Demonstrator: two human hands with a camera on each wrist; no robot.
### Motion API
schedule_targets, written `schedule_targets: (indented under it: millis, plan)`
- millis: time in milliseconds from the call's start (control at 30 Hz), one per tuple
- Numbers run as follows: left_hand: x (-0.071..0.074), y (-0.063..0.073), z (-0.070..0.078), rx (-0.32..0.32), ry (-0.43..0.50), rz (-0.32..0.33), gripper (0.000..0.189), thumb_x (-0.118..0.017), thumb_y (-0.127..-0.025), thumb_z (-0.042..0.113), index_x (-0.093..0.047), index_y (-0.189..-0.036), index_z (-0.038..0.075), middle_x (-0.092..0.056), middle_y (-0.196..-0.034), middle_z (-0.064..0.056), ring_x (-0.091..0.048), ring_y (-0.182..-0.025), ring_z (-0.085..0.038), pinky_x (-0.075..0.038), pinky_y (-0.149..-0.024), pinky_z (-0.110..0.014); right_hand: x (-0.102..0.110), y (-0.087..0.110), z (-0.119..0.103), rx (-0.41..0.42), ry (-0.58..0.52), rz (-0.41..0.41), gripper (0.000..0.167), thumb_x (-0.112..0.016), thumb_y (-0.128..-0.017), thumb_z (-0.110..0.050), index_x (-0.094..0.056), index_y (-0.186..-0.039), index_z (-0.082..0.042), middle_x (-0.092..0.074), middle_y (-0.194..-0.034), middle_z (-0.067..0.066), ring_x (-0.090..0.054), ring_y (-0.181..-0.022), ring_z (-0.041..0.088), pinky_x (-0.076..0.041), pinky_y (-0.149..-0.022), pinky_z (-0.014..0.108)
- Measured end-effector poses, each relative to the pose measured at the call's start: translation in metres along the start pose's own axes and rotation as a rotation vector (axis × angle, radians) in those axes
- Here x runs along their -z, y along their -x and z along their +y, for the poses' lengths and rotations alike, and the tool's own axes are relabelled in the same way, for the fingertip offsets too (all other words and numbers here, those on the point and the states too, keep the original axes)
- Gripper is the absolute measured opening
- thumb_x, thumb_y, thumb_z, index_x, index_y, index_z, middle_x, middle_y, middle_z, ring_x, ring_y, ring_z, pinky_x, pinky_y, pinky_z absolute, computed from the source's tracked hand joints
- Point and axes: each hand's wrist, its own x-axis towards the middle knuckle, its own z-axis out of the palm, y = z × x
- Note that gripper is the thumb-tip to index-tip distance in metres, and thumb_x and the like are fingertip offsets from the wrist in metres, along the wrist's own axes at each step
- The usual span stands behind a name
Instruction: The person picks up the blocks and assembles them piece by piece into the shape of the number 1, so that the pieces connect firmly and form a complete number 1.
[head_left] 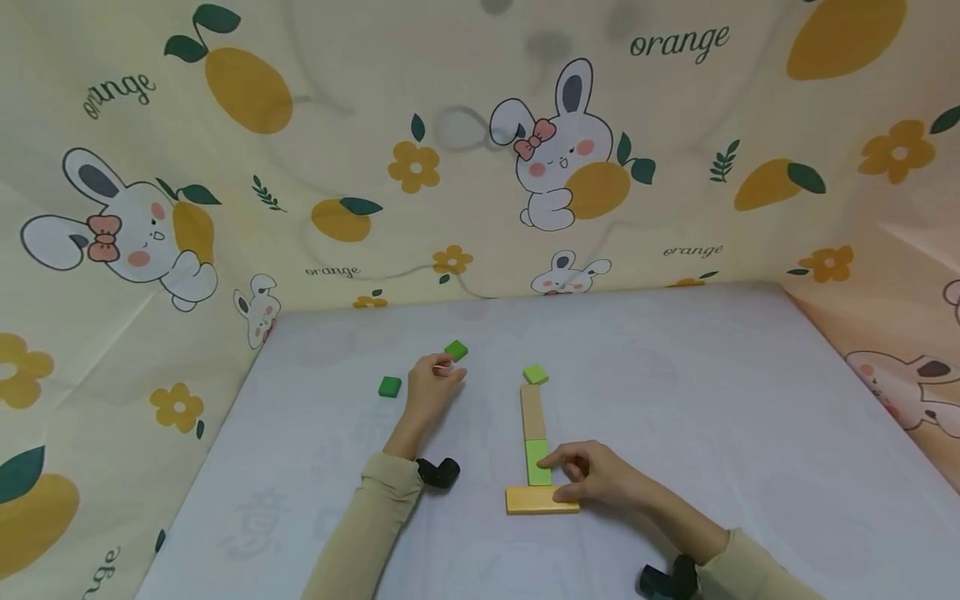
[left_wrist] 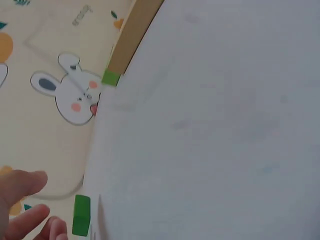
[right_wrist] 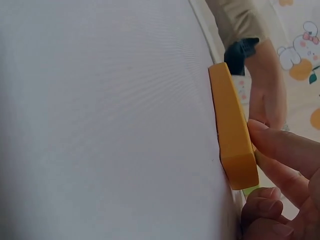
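Observation:
My left hand point(head_left: 432, 393) is beside a dark green block point(head_left: 457, 350) on the table, fingers loosely bent around nothing. In the left wrist view its thumb point(left_wrist: 25, 186) stands apart from that block. A second dark green block point(head_left: 390, 387) lies left of the hand. My right hand point(head_left: 602, 475) touches a row of blocks: its thumb rests on the yellow-orange block point(head_left: 528, 500), its index finger on the light green block point(head_left: 537, 458). Beyond these, a tan block point(head_left: 532, 412) continues the row, with a tilted light green block point(head_left: 536, 374) at its far end.
The white table point(head_left: 712, 400) extends to both sides of the blocks. Behind it hangs a cream cloth point(head_left: 465, 75) printed with rabbits and oranges. Black wrist cameras are strapped to the left wrist point(head_left: 438, 473) and right wrist point(head_left: 667, 581).

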Motion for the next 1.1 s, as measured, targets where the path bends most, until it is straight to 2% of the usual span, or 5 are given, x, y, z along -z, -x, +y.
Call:
schedule_targets:
  millis: [133, 267, 467, 767, 1100]
  plan:
    - [-0.001, -0.011, 0.001, 0.035, 0.001, 0.065, 0.037, -0.075, -0.08, 0.013, -0.066, -0.111, -0.005, -0.064, -0.106, -0.023, -0.063, -0.094, -0.03, -0.052, -0.08, -0.034, 0.001, 0.0, -0.001, 0.011, -0.03, -0.014, 0.041, -0.079, -0.075, -0.009, -0.067, -0.112, 0.005, -0.038, -0.064, -0.007, -0.035, -0.06, -0.001, -0.033, -0.057, 0.017]
    - [-0.003, -0.019, -0.002, 0.07, -0.004, 0.087, 0.041, -0.075, -0.08, 0.014, -0.065, -0.115, -0.004, -0.063, -0.108, -0.022, -0.062, -0.095, -0.029, -0.05, -0.081, -0.034, 0.001, 0.0, 0.0, 0.011, -0.028, -0.017, 0.041, -0.079, -0.075, -0.01, -0.067, -0.112, 0.003, -0.037, -0.063, -0.008, -0.035, -0.06, -0.001, -0.033, -0.057, 0.016]
    - [-0.005, -0.028, -0.005, 0.104, 0.002, 0.059, 0.045, -0.072, -0.082, 0.014, -0.062, -0.12, -0.006, -0.062, -0.114, -0.024, -0.062, -0.102, -0.032, -0.052, -0.089, -0.041, 0.002, 0.0, 0.0, 0.027, -0.04, -0.024, 0.043, -0.079, -0.075, -0.01, -0.066, -0.113, 0.005, -0.037, -0.063, -0.008, -0.035, -0.06, -0.002, -0.033, -0.056, 0.016]
    - [-0.007, -0.036, -0.005, 0.175, -0.018, 0.024, 0.041, -0.071, -0.083, 0.015, -0.064, -0.119, -0.005, -0.065, -0.116, -0.022, -0.061, -0.108, -0.031, -0.05, -0.094, -0.041, 0.002, 0.0, 0.001, 0.035, -0.052, -0.033, 0.043, -0.078, -0.076, -0.01, -0.065, -0.113, 0.006, -0.037, -0.064, -0.009, -0.035, -0.06, -0.002, -0.033, -0.055, 0.016]
    - [-0.008, -0.038, -0.005, 0.165, -0.056, 0.034, 0.036, -0.07, -0.081, 0.01, -0.067, -0.115, -0.003, -0.067, -0.113, -0.021, -0.062, -0.106, -0.032, -0.05, -0.094, -0.041, 0.002, 0.0, -0.001, 0.025, -0.047, -0.034, 0.043, -0.078, -0.076, -0.01, -0.065, -0.114, 0.005, -0.037, -0.063, -0.007, -0.034, -0.059, -0.001, -0.032, -0.055, 0.017]
